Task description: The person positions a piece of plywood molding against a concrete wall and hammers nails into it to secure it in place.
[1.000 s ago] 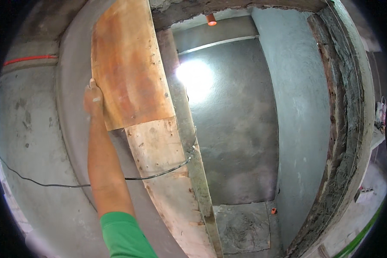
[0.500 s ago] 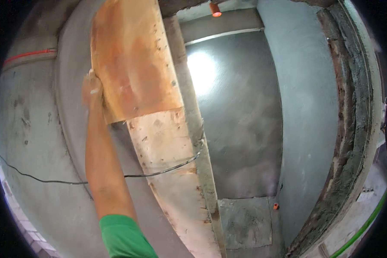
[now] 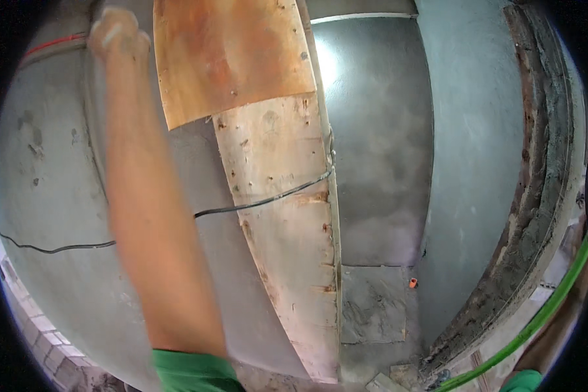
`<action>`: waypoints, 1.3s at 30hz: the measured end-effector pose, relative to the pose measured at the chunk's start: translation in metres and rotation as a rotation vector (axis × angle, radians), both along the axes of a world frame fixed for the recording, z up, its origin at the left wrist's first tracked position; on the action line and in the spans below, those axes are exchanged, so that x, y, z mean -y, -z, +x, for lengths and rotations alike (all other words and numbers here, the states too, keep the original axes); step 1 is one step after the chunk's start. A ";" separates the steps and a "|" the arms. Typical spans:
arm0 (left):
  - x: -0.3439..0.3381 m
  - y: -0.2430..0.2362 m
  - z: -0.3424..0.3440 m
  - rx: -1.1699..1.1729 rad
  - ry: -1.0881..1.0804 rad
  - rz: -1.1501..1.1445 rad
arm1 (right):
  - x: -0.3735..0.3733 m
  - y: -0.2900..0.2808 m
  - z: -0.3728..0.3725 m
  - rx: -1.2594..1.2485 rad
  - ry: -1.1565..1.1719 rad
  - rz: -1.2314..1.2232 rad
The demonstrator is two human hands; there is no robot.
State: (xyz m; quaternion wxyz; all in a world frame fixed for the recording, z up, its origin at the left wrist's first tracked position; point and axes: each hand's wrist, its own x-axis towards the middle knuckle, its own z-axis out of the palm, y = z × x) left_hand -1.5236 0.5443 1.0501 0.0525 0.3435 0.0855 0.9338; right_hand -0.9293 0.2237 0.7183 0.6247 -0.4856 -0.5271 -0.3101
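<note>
Wall (image 3: 39, 196): grey plastered surface was seen filling the left side, curved by the lens; a red line was noted near its top left.
Recess (image 3: 379, 163): darker grey plastered back face was seen right of the boards, with a bright light patch near its top.
Side wall (image 3: 477, 163): lighter grey surface was seen right of the recess, ending in a rough crumbling edge (image 3: 542, 183).
Pale board (image 3: 287, 248): long, nail-marked plank was seen leaning upright against the wall corner, running from mid-frame down to the floor.
Orange board (image 3: 232, 55): rust-stained sheet was seen at the top centre, overlapping the upper end of the pale board, lower edge slanted.
Left arm (image 3: 150, 215): raised from the lower edge, blurred; green sleeve (image 3: 189, 372) was seen at the bottom.
Left hand (image 3: 117, 36): found at the top left, just beside the orange board's left edge; seemed bunched into a fist, but contact with the board and any grip could not be told, too blurred.
Right hand: not seen.
Black cable (image 3: 261, 201): strung across the wall and over the pale board, passing behind the arm.
Green hose (image 3: 536, 323): seen curving along the lower right.
Floor patch (image 3: 372, 304): grey square slab was seen at the recess base.
Orange bit (image 3: 412, 283): small piece was seen low on the recess, right of the slab.
</note>
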 end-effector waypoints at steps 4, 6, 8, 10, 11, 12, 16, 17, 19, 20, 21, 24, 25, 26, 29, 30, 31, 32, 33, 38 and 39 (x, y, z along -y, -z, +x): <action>0.093 0.069 0.016 -0.386 0.228 0.308 | -0.065 0.020 -0.056 -0.262 -0.549 0.035; 0.096 0.183 0.067 -0.602 0.330 0.292 | -0.087 0.012 -0.129 -0.351 -0.593 -0.007; 0.140 0.278 0.039 -1.302 0.351 0.176 | -0.085 0.008 -0.176 -0.343 -0.744 -0.097; 0.118 0.362 0.033 -1.822 0.484 -0.018 | -0.069 0.024 -0.184 -0.352 -0.739 -0.134; 0.105 0.399 0.017 -1.874 0.509 -0.225 | -0.060 0.029 -0.188 -0.359 -0.730 -0.115; 0.080 0.434 -0.005 -1.636 0.591 -0.472 | -0.051 0.036 -0.196 -0.461 -0.735 -0.055; -0.012 0.449 -0.117 -0.995 0.228 -0.722 | -0.031 0.048 -0.225 -0.586 -0.723 0.034; -0.023 0.427 -0.134 -0.832 0.139 -0.717 | -0.031 0.044 -0.238 -0.587 -0.774 0.013; -0.064 0.381 -0.176 -0.585 -0.004 -0.720 | -0.041 0.019 -0.274 -0.397 -0.686 -0.124; -0.083 0.349 -0.185 -0.460 -0.059 -0.509 | -0.049 0.006 -0.283 -0.425 -0.637 -0.169; -0.103 0.317 -0.193 -0.366 -0.119 -0.295 | -0.055 -0.006 -0.294 -0.450 -0.581 -0.209; -0.120 0.201 -0.189 -0.544 -0.398 -0.396 | -0.084 -0.040 -0.341 -0.421 -0.392 -0.210; -0.121 0.167 -0.174 -0.580 -0.441 -0.358 | -0.094 -0.052 -0.356 -0.443 -0.342 -0.270; -0.124 0.135 -0.168 -0.600 -0.551 -0.434 | -0.105 -0.061 -0.367 -0.417 -0.309 -0.289; -0.140 0.053 -0.149 -0.673 -0.718 -0.574 | -0.146 -0.090 -0.381 -0.288 -0.325 -0.396; -0.135 0.035 -0.141 -0.672 -0.683 -0.522 | -0.154 -0.091 -0.380 -0.155 -0.326 -0.310; -0.135 0.018 -0.138 -0.651 -0.669 -0.509 | -0.175 -0.102 -0.378 -0.059 -0.319 -0.254; -0.142 0.006 -0.126 -0.648 -0.639 -0.494 | -0.197 -0.112 -0.374 0.028 -0.295 -0.200; -0.145 -0.002 -0.118 -0.665 -0.616 -0.469 | -0.216 -0.126 -0.374 0.078 -0.246 -0.151; -0.152 -0.020 -0.104 -0.686 -0.796 -0.274 | -0.283 -0.170 -0.374 0.114 -0.186 -0.197; -0.150 -0.023 -0.099 -0.725 -0.783 -0.271 | -0.290 -0.168 -0.367 0.108 -0.170 -0.188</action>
